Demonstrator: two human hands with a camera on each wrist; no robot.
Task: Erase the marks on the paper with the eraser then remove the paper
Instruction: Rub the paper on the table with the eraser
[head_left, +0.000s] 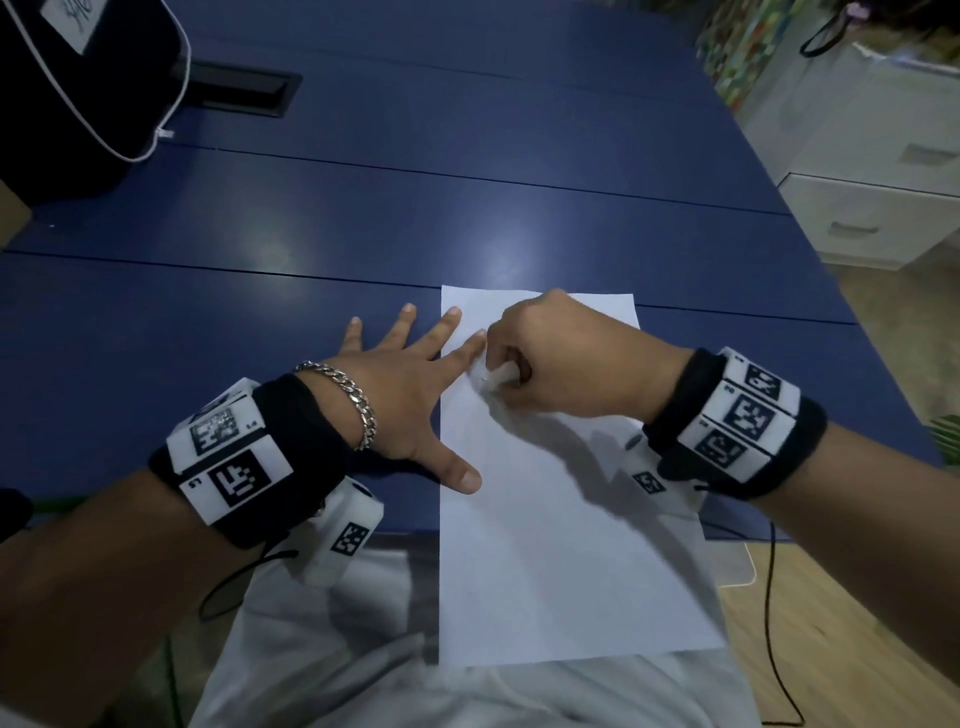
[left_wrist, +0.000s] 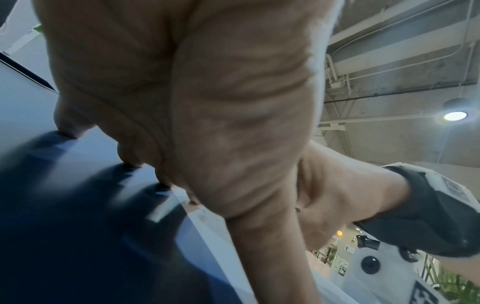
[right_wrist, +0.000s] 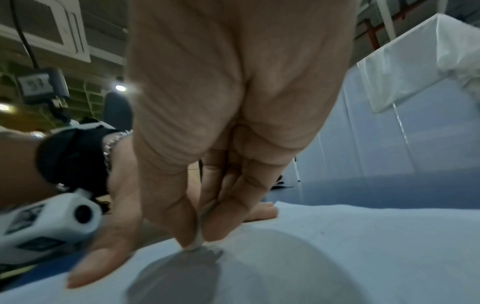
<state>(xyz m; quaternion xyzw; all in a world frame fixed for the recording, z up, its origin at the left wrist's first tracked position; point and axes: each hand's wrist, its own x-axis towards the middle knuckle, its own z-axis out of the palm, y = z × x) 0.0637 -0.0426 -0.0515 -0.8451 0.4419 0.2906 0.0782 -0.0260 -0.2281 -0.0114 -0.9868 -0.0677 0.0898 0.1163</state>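
Note:
A white sheet of paper (head_left: 561, 545) lies on the blue table (head_left: 363, 218), its near end hanging over the table's front edge. My left hand (head_left: 410, 395) lies flat with fingers spread, thumb and two fingertips pressing the paper's left edge. My right hand (head_left: 566, 358) pinches a small white eraser (head_left: 501, 375) and holds its tip on the paper near faint marks (head_left: 485, 382). In the right wrist view the eraser (right_wrist: 198, 236) sits between thumb and fingers, touching the sheet (right_wrist: 337, 246). The left wrist view shows my left palm (left_wrist: 207, 102) over the table.
A black bag (head_left: 78, 88) with white piping sits at the table's far left, beside a black cable hatch (head_left: 239, 91). White drawers (head_left: 872, 208) stand off the table's right side. Cables hang from both wrist bands near my lap.

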